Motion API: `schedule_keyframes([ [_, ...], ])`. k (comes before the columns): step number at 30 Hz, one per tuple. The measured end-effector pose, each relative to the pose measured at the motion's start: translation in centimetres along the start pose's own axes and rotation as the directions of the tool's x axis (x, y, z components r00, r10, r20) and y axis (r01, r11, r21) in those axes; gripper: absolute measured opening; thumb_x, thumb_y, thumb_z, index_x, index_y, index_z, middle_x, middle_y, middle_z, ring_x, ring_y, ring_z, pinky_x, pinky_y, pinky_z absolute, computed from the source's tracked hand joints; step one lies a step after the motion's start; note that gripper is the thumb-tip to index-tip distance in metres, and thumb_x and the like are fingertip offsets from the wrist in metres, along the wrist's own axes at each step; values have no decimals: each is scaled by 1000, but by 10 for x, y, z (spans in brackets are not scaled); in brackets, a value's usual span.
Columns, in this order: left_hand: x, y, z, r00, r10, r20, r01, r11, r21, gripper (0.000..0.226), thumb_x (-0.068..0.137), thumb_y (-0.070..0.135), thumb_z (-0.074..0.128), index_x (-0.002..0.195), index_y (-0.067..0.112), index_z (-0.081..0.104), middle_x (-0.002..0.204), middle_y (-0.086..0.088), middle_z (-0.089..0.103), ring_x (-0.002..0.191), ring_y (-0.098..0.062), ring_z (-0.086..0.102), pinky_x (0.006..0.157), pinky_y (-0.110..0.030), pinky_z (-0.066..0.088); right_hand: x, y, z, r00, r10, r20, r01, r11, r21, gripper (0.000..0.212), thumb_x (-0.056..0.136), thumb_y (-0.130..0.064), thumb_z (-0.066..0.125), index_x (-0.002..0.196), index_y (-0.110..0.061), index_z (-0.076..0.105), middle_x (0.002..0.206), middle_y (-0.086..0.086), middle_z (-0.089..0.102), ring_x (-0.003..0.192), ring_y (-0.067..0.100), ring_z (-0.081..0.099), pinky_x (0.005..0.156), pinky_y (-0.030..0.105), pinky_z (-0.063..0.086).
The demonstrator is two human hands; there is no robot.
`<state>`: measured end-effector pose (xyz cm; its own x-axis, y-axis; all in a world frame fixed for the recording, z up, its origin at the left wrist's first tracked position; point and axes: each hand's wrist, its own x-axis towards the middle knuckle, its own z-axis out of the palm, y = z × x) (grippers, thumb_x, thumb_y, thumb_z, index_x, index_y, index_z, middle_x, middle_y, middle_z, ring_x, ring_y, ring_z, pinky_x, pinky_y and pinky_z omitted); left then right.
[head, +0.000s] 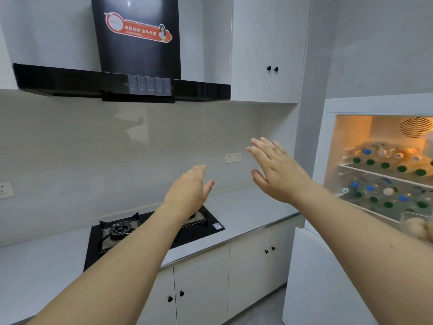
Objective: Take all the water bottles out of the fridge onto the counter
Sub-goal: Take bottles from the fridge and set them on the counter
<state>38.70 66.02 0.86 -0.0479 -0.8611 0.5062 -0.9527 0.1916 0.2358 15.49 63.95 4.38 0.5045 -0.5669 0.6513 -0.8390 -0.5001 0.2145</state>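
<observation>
left hand [187, 191] raised empty, fingers straight | right hand [278, 170] raised empty, fingers spread | smooth pale counter [246, 207] below, glossy black stove [150, 233] set in | round-capped clear bottles [384, 160] stacked lying on shelves in lit fridge [346, 137], far right

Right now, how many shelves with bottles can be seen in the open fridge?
2: the upper shelf and the lower shelf right beneath it, both full of bottles. More may be hidden past the frame edge.
</observation>
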Motion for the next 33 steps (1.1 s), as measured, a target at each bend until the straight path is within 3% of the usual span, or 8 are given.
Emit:
schedule_keyframes([
  [10,142,6,81,993,107,50,-108,994,11,51,104,35,42,147,11,33,150,-6,42,132,-25,44,103,-36,37,52,103,102,991,113,68,-110,993,-51,56,97,-27,39,150,-14,26,161,5,15,149,19,8,121,34,-1],
  [15,218,17,121,986,161,36,-160,987,-27,55,103,35,42,151,12,29,155,-4,35,139,-22,38,109,-35,32,74,157,150,972,218,82,-217,976,-19,57,97,-26,40,150,-12,25,160,6,15,148,20,9,120,33,-1],
  [19,271,28,160,978,197,68,-192,979,-74,48,103,34,43,144,10,37,146,-7,46,127,-26,47,99,-36,38,75,200,178,940,293,178,-292,956,-29,59,96,-24,40,151,-15,19,160,3,12,148,18,5,119,30,-4],
  [23,320,49,202,958,275,82,-261,953,-152,54,103,35,43,150,12,30,152,-6,39,136,-25,39,106,-36,34,74,245,195,893,417,172,-417,908,-33,60,94,-21,42,151,-14,22,160,6,16,148,18,9,118,29,-3],
  [29,393,91,264,882,463,83,-435,870,-232,50,103,32,44,148,14,34,151,-4,42,136,-22,40,106,-33,33,79,303,220,799,579,160,-575,815,-76,59,94,-20,44,150,-13,25,159,6,19,146,19,14,120,34,7],
  [33,445,120,299,775,628,76,-604,770,-207,40,101,30,45,137,11,45,139,-6,50,124,-23,49,99,-36,43,89,343,232,705,697,133,-690,717,-99,58,95,-19,43,150,-16,25,159,3,20,146,20,16,118,31,10],
])
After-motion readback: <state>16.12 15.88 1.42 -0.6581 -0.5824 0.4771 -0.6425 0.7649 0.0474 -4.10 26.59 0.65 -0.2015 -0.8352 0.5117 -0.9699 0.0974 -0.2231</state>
